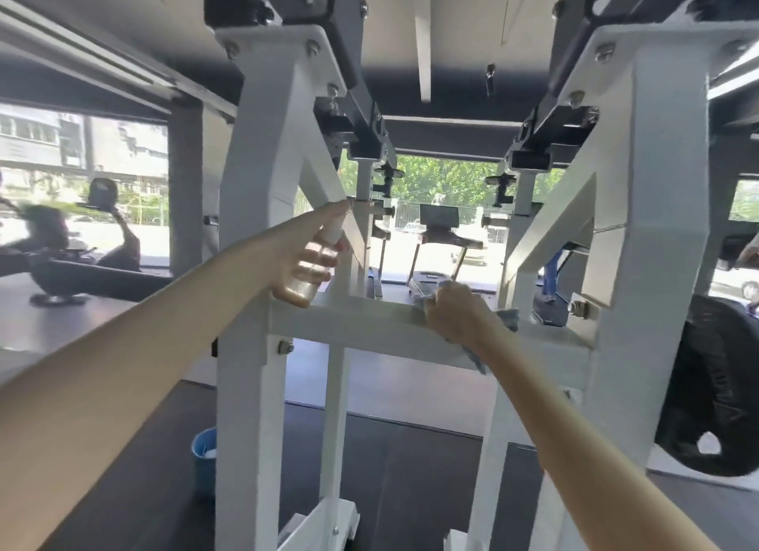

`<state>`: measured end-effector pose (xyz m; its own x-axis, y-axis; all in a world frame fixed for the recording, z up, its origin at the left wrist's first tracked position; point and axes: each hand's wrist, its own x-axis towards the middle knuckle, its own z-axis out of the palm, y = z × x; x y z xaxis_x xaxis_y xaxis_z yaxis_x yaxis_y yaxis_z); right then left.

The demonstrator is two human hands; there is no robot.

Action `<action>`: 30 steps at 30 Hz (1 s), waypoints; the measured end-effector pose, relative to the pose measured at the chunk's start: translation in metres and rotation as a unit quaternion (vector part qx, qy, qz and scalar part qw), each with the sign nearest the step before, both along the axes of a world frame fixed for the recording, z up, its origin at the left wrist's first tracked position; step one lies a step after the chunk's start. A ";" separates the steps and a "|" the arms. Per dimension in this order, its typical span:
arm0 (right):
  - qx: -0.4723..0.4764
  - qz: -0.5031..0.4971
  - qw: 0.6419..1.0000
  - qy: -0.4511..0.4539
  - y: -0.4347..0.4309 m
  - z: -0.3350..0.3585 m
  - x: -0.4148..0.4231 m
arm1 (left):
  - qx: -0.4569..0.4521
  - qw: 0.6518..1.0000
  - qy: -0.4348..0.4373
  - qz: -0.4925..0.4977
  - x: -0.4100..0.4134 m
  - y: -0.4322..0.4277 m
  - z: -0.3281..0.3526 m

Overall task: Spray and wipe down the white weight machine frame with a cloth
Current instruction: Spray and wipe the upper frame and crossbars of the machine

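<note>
Both hands busy; right hand (456,313) grips blue cloth (508,317) against the white frame's crossbar (369,318), long axis left-right; unwiped bar probably lies to its left, toward left hand (287,254) gripping spray bottle (314,273).

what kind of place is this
Most likely a gym. A white weight machine frame fills the view, a treadmill faces the big windows behind it, and what looks like an exercise bike stands off to the left.
</note>
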<state>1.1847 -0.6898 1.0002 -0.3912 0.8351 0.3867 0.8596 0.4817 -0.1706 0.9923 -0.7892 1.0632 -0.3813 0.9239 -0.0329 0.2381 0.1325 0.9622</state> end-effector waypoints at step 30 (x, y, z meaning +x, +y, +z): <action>0.286 0.332 0.851 0.291 -0.025 0.030 -0.139 | 0.075 0.972 -0.064 0.213 -0.078 -0.050 -0.035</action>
